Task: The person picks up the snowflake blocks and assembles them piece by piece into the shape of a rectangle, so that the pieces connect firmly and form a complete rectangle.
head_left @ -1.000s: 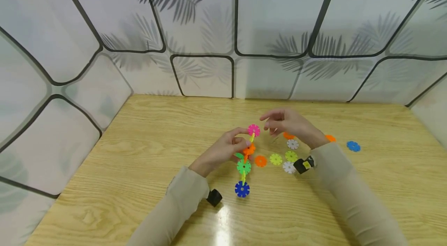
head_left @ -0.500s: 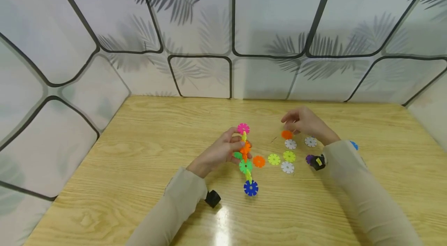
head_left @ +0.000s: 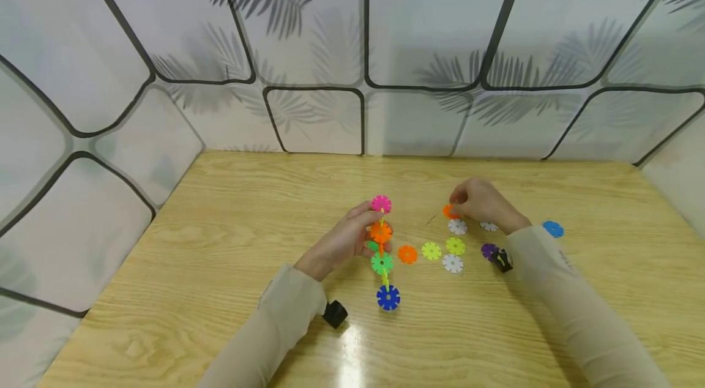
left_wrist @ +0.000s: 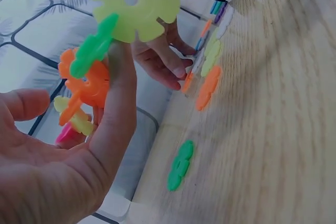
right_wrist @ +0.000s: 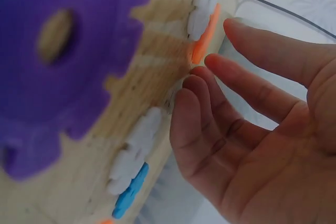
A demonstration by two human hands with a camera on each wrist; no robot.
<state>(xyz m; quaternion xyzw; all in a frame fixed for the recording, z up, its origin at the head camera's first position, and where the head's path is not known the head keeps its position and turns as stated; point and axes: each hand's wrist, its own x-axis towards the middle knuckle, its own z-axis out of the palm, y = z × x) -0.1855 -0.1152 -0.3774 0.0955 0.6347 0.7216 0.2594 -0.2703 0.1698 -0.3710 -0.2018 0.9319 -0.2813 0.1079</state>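
My left hand point(head_left: 343, 240) holds a chain of interlocked notched plastic discs. From top to bottom hang a pink disc point(head_left: 381, 204), a yellow one, orange ones, a green disc point(head_left: 382, 263), another yellow and a dark blue disc point(head_left: 388, 297). In the left wrist view, an orange disc point(left_wrist: 95, 88) of the chain lies against the fingers, with the thumb apart from it. My right hand point(head_left: 484, 203) reaches down to a loose orange disc point(head_left: 448, 212) flat on the table. Thumb and index finger stand slightly apart beside that orange disc point(right_wrist: 206, 35) in the right wrist view.
Loose discs lie on the wooden table point(head_left: 248, 204): orange point(head_left: 407, 254), yellow point(head_left: 432, 251), white point(head_left: 453, 264), purple point(head_left: 488, 251), blue point(head_left: 553, 229) and several others. A green disc point(left_wrist: 181, 165) lies below the left hand. A patterned wall point(head_left: 319, 119) borders the back.
My right hand has moved right, away from the chain's top, and down to the loose orange disc. The left hand has shifted slightly left, still holding the chain, which swings a little.
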